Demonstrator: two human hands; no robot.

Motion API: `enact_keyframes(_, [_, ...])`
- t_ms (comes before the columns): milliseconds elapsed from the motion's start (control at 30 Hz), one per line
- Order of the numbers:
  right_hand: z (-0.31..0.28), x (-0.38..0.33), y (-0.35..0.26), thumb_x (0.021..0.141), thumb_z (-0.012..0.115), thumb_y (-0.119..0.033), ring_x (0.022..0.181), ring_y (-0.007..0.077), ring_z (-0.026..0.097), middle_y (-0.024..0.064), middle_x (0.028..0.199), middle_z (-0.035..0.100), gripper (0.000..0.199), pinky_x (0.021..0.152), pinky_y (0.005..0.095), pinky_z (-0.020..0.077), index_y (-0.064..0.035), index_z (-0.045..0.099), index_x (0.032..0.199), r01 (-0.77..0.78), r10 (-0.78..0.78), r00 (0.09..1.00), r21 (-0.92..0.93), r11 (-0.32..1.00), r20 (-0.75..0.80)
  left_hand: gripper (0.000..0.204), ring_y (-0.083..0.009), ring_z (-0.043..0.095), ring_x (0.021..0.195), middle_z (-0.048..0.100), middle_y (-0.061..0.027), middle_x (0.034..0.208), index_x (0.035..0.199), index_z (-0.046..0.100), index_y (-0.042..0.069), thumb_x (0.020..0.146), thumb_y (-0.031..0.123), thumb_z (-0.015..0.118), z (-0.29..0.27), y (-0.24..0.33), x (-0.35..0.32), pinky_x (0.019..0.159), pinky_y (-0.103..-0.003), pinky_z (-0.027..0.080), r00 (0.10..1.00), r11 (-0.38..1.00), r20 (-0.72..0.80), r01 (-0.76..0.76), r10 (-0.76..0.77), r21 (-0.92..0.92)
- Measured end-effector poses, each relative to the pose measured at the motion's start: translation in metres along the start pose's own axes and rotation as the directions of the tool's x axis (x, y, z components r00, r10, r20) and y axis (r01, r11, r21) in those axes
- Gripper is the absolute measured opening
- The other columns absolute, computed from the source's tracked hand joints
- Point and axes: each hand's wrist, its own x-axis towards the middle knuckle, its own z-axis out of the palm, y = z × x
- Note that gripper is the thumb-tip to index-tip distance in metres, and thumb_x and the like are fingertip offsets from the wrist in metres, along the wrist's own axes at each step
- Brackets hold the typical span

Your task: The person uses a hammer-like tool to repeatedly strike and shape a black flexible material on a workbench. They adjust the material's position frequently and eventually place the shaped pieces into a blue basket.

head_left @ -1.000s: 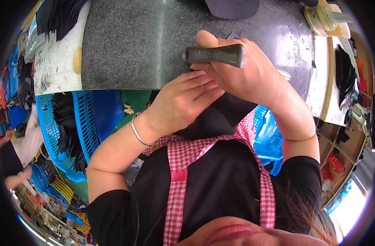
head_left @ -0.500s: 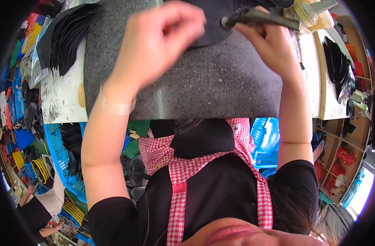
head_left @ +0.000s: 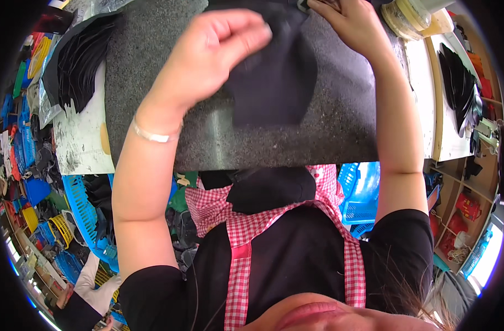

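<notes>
My left hand [head_left: 216, 52] is raised over the dark speckled slab, thumb and forefinger pinched together. Its fingertips are at the upper left part of a flat black piece of material [head_left: 274, 99], partly blurred; whether they grip it is hidden. My right hand [head_left: 351, 25] is closed at the top edge of the view on a dark hammer [head_left: 303, 5], of which only a small end shows. More black material [head_left: 290, 22] lies between the hands, cut off by the view's edge.
The speckled slab [head_left: 340, 132] spans the bench. Fanned stacks of black pieces lie at left [head_left: 84, 60] and right [head_left: 456, 83]. A tub [head_left: 403, 19] stands at the upper right. Blue baskets [head_left: 86, 204] are below the bench. Another person's sleeve [head_left: 89, 281] shows at lower left.
The black piece now extends farther toward me across the slab. My right hand and the hammer have moved up, partly out of view. My left hand stays in nearly the same place.
</notes>
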Motion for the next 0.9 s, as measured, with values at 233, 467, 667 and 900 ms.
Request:
enact_keyframes(233, [-0.002,-0.092,-0.033,0.099,0.076,-0.015,0.063,0.0099,0.046,0.0018,0.072,0.051,0.017,0.058,0.0314,0.0390,-0.0038,0.067,0.108,0.050,-0.080,0.990,0.236,0.970,0.119,0.022,-0.0154,0.069,0.072,0.071,-0.0067,0.085,0.106,0.077,0.000,0.086,0.004,0.083,0.058,-0.021,-0.075,0.065,-0.029,0.054,0.990,0.832,-0.123,0.012,0.068,0.554])
enact_keyframes(467, [0.016,-0.112,-0.045,0.096,0.075,-0.024,0.078,0.0410,0.070,0.0160,0.078,0.069,0.022,0.066,0.0502,0.0546,-0.0072,0.061,0.100,0.231,-0.239,0.953,0.064,0.971,0.185,0.023,-0.0323,0.070,0.079,0.070,-0.0115,0.088,0.106,0.076,0.002,0.083,0.006,0.081,0.067,-0.026,-0.085,0.072,-0.041,0.057,0.962,0.754,-0.165,-0.057,0.216,0.655])
enact_keyframes(667, [0.016,-0.110,-0.044,0.097,0.074,-0.024,0.082,0.0432,0.069,0.0172,0.081,0.068,0.022,0.069,0.0510,0.0548,-0.0057,0.062,0.103,0.250,-0.266,0.947,0.110,0.962,0.178,0.024,-0.0302,0.069,0.082,0.068,-0.0085,0.089,0.107,0.077,0.003,0.083,0.004,0.080,0.070,-0.032,-0.087,0.074,-0.041,0.057,0.948,0.737,-0.172,-0.086,0.268,0.670])
enact_keyframes(900, [0.011,-0.104,-0.040,0.097,0.074,-0.019,0.082,0.0398,0.069,0.0175,0.084,0.068,0.021,0.069,0.0476,0.0531,-0.0030,0.064,0.106,0.195,-0.235,0.946,0.189,0.962,0.222,0.026,-0.0277,0.066,0.082,0.067,-0.0094,0.090,0.109,0.077,0.002,0.084,-0.002,0.076,0.072,-0.031,-0.085,0.074,-0.038,0.056,0.936,0.606,-0.053,-0.181,0.347,0.774])
